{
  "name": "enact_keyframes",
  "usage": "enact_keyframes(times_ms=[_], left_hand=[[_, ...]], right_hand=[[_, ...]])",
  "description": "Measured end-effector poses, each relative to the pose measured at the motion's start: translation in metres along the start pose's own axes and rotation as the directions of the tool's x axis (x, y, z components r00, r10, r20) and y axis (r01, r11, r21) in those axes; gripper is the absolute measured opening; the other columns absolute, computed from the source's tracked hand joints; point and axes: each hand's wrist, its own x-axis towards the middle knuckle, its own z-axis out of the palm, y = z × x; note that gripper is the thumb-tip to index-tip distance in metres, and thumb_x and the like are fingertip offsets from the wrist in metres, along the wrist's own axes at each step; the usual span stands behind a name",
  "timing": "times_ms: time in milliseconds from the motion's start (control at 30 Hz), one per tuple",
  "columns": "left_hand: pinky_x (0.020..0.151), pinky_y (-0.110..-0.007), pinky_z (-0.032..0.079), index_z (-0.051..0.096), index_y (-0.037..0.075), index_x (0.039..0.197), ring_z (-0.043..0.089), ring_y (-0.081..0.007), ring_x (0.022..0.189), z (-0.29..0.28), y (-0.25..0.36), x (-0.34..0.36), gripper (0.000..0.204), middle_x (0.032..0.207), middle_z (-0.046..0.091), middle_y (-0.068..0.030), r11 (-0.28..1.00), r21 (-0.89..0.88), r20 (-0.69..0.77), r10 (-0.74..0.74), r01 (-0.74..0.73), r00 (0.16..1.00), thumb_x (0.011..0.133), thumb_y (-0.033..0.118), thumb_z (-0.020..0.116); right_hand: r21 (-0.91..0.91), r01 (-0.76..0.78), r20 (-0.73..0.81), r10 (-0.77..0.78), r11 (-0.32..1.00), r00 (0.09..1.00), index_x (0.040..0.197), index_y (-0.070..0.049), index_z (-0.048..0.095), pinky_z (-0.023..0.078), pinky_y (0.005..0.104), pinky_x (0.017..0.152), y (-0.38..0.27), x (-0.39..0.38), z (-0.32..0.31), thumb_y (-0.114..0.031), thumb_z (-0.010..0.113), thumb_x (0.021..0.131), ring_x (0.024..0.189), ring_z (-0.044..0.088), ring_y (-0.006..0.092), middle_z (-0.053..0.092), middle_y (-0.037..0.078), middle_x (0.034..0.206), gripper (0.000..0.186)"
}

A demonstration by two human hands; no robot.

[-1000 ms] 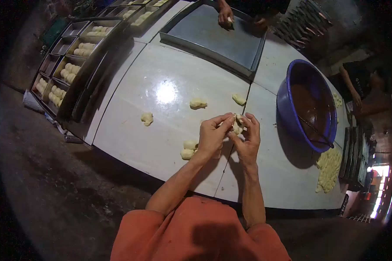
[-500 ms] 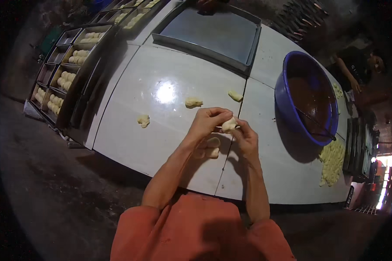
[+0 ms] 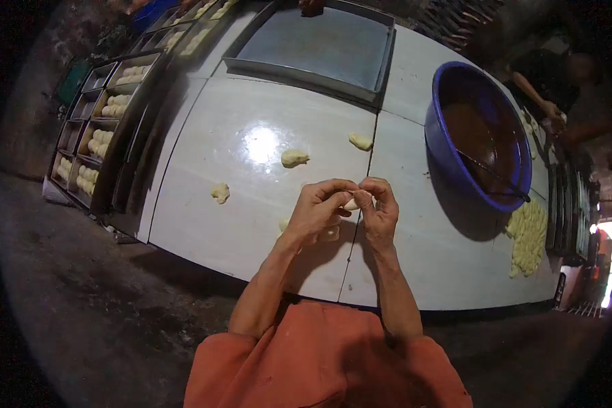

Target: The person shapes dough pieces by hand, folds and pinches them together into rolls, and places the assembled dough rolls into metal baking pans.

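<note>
Over the front middle of the white table, both my hands pinch a small piece of pale dough (image 3: pixel 351 204). My left hand (image 3: pixel 315 208) is closed on its left side, and my right hand (image 3: pixel 379 212) presses thumb and fingers against its right side. The fingers cover most of it. Just below my left hand lie smooth shaped dough pieces (image 3: pixel 329 234), partly hidden by the hand and wrist. Beyond the hands, rough dough lumps rest apart from each other: one at left (image 3: pixel 219 193), one in the middle (image 3: pixel 294 158) and one farther right (image 3: pixel 360 141).
A large metal tray (image 3: pixel 299 80) lies at the far side. To the right stands a purple basin (image 3: pixel 436 146) of brown contents with a dark stick (image 3: pixel 486 175), beside a dough mass (image 3: pixel 525 238). Dough-filled pans (image 3: pixel 100 141) line the left. Another person's arm (image 3: pixel 532 92) shows far right.
My fingers have closed further over the dough, and less of it shows. My right thumb now lies across it. The whole view has shifted slightly.
</note>
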Motion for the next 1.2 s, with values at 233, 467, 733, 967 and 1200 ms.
enact_keyframes(times_ms=[233, 467, 733, 967, 1200], left_hand=[[0.061, -0.024, 0.053, 0.070, -0.003, 0.109, 0.064, -0.0095, 0.077, 0.012, -0.007, -0.007, 0.023, 0.091, 0.070, -0.0062, 0.986, 0.150, 0.042, 0.070, -0.076, 0.997, 0.094, 0.014, 0.070], [0.050, -0.022, 0.049, 0.070, -0.004, 0.108, 0.061, -0.0072, 0.062, 0.002, -0.021, -0.011, 0.024, 0.084, 0.068, -0.0086, 0.996, -0.013, -0.093, -0.089, 0.088, 0.992, 0.094, 0.016, 0.070], [0.091, -0.040, 0.052, 0.061, 0.001, 0.132, 0.070, -0.0241, 0.087, -0.020, -0.023, -0.036, 0.057, 0.107, 0.072, -0.0153, 0.792, 0.592, -0.109, 0.262, -0.149, 0.959, 0.091, 0.039, 0.071], [0.100, -0.045, 0.039, 0.055, 0.009, 0.131, 0.058, -0.0256, 0.111, -0.030, -0.044, -0.040, 0.071, 0.115, 0.063, -0.0083, 0.297, 0.887, 0.262, 0.306, -0.353, 0.915, 0.069, 0.028, 0.085], [0.102, -0.046, 0.037, 0.054, 0.008, 0.134, 0.058, -0.0272, 0.106, -0.031, -0.043, -0.039, 0.072, 0.113, 0.062, -0.0080, 0.255, 0.895, 0.282, 0.312, -0.367, 0.907, 0.073, 0.033, 0.082]], right_hand=[[0.015, -0.109, -0.218, 0.110, 0.994, 0.970, 0.079, -0.005, 0.060, 0.045, 0.0252, 0.065, -0.015, 0.001, 0.002, -0.018, 0.076, 0.091, 0.073, 0.053, 0.0074, 0.062, 0.001, 0.082, 0.024], [-0.227, 0.012, 0.128, 0.017, 0.974, 0.992, 0.108, -0.001, 0.067, 0.055, 0.0288, 0.070, -0.038, -0.012, -0.019, -0.017, 0.070, 0.093, 0.094, 0.066, 0.0181, 0.067, 0.013, 0.110, 0.022], [-0.157, -0.547, 0.189, 0.569, 0.822, 0.800, 0.110, 0.000, 0.067, 0.058, 0.0317, 0.081, -0.034, -0.033, -0.050, -0.010, 0.068, 0.091, 0.094, 0.065, 0.0149, 0.068, 0.007, 0.098, 0.022], [-0.560, -0.059, 0.357, 0.305, 0.827, 0.883, 0.102, 0.000, 0.069, 0.052, 0.0328, 0.073, -0.024, -0.035, -0.028, -0.017, 0.065, 0.094, 0.081, 0.065, 0.0235, 0.065, 0.012, 0.101, 0.019], [-0.642, -0.066, 0.166, 0.223, 0.764, 0.961, 0.112, -0.004, 0.068, 0.054, 0.0369, 0.078, -0.006, 0.006, -0.036, -0.017, 0.070, 0.090, 0.084, 0.068, 0.0271, 0.065, 0.012, 0.111, 0.026]])
